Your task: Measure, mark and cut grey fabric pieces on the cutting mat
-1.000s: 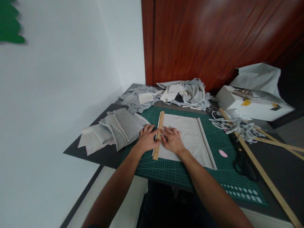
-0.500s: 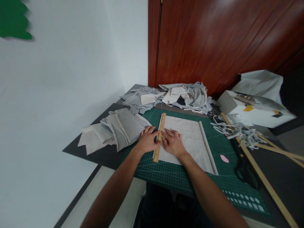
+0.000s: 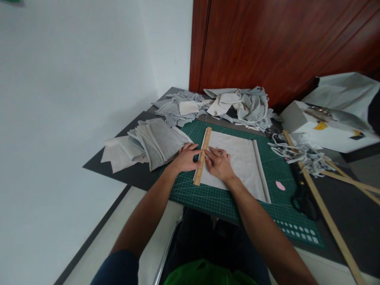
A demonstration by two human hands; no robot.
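A white cloth lies on the green cutting mat, with a rolled or folded strip along its right side. Along its left edge rests a short wooden ruler. My left hand is at the ruler's left side, fingers apart, with fingertips touching the wood. On the cloth, just right of the ruler, my right hand has its fingers bent and its fingertips by the ruler's edge. Whether those fingers pinch anything is too small to tell.
Folded grey cloths lie left of the mat, with fabric scraps behind. To the right are a long wooden ruler, tangled strips, black scissors, a pink piece and a white box.
The camera view has shifted, so the table appears higher and a blue sleeve shows. Both hands remain at the short ruler, with my left fingers slightly more spread.
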